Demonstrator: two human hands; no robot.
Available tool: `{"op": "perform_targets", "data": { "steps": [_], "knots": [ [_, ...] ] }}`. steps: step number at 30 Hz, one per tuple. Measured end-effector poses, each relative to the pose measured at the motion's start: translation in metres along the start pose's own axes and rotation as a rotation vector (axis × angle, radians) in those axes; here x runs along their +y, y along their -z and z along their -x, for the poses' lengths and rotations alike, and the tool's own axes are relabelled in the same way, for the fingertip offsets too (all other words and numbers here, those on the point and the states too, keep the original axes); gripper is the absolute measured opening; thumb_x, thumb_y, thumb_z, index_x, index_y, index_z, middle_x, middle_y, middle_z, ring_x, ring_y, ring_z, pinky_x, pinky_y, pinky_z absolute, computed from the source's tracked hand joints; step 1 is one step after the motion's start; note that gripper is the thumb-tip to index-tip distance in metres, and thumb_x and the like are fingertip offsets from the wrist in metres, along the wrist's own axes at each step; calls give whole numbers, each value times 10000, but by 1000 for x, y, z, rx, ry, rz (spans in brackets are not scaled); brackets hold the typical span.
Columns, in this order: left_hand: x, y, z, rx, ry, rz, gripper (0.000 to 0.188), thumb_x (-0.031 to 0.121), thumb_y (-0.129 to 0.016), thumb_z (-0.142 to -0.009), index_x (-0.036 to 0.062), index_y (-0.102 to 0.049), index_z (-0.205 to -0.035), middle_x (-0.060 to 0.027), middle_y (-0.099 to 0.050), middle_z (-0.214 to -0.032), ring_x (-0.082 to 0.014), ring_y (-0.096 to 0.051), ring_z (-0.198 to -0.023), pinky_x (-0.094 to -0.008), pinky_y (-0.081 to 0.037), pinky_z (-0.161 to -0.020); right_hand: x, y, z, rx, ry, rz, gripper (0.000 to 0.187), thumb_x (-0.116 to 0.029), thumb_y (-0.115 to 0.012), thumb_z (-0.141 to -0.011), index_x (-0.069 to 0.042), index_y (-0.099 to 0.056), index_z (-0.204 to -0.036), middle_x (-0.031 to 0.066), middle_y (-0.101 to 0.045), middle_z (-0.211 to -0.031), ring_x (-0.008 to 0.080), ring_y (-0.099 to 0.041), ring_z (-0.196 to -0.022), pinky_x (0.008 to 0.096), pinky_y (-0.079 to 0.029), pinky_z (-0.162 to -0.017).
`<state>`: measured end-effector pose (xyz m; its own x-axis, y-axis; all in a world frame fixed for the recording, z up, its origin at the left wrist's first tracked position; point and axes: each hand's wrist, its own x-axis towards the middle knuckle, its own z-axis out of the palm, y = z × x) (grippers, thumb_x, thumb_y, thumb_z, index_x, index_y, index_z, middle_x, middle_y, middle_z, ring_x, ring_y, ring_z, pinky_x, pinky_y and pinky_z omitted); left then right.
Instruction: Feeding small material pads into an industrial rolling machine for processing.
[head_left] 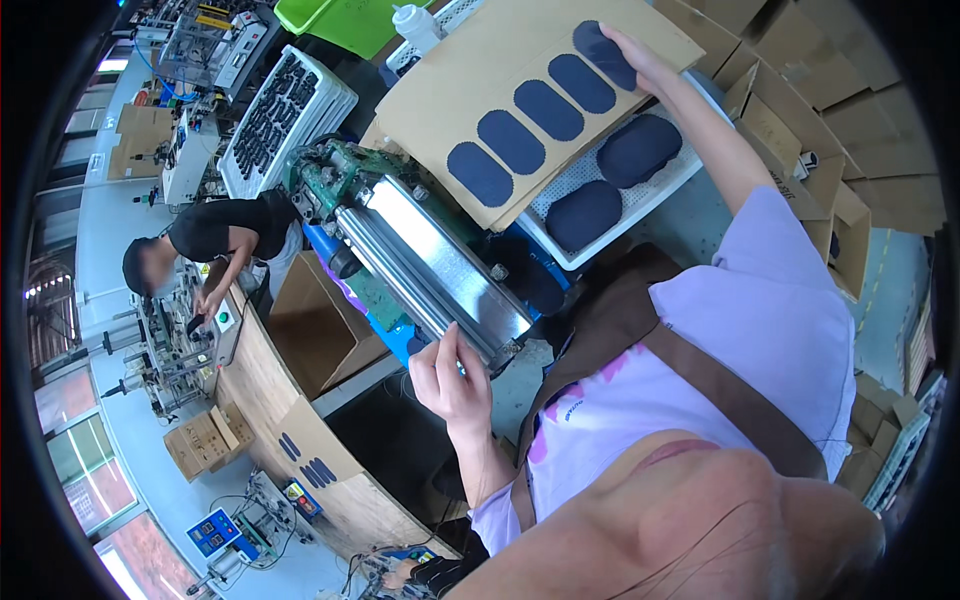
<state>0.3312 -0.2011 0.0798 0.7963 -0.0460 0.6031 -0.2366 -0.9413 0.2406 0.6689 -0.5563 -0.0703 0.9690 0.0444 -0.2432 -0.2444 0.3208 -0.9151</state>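
Note:
My left hand [452, 385] is closed in a pinch beside the end of a green machine with shiny metal rollers [430, 275]. A tiny bluish bit shows between its fingers, too small to name. At the far right, my right hand [640, 62] has its fingers on the edge of a dark oval fabric piece [604, 54]. That piece is the last in a slanting row of several on a brown cardboard sheet [425, 120]. Under the sheet, a white perforated tray [640, 215] bears larger dark oval pieces [585, 215] in stacks.
A white crate [285, 120] of small black parts stands beyond the rollers, near a green bin [345, 22] and a white squeeze bottle [415, 25]. Cardboard boxes [790, 140] line the right. Leftward, a co-worker [225, 235] works at a wooden bench [270, 400]; another person's hand [400, 573] shows below.

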Motion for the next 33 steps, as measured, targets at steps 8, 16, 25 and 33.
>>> {"op": "perform_targets", "data": {
  "steps": [8,16,25,33],
  "knots": [
    [-10,-4,18,-3,138,-25,317,-80,-694,-769,43,-698,-1061,-61,-591,-856,-178,-518,-712,-289,-442,-650,8,30,-30,128,113,557,414,-354,-543,-1000,-28,-638,-1238,85,-695,-1136,138,-666,-879,235,-538,-749],
    [-15,-3,35,-15,205,-63,302,-72,-695,-779,47,-698,-1056,-71,-603,-873,-188,-540,-719,-296,-454,-642,22,49,-40,215,174,1069,365,-311,-533,-1000,-34,-653,-1206,96,-699,-1091,200,-645,-896,288,-512,-785],
    [-29,-3,56,32,325,-127,327,-61,-691,-822,38,-686,-1133,-83,-612,-932,-168,-563,-734,-268,-482,-625,58,-4,43,-74,575,1247,282,-219,-576,-976,-57,-664,-1190,59,-694,-1020,161,-625,-796,289,-499,-708],
    [-36,-6,59,37,347,-17,247,-20,-677,-852,11,-699,-1096,-108,-647,-934,-170,-581,-739,-264,-466,-591,124,-55,171,-713,713,1300,103,-109,-676,-857,-51,-679,-942,61,-650,-965,262,-622,-779,347,-508,-708]
  ]
}}
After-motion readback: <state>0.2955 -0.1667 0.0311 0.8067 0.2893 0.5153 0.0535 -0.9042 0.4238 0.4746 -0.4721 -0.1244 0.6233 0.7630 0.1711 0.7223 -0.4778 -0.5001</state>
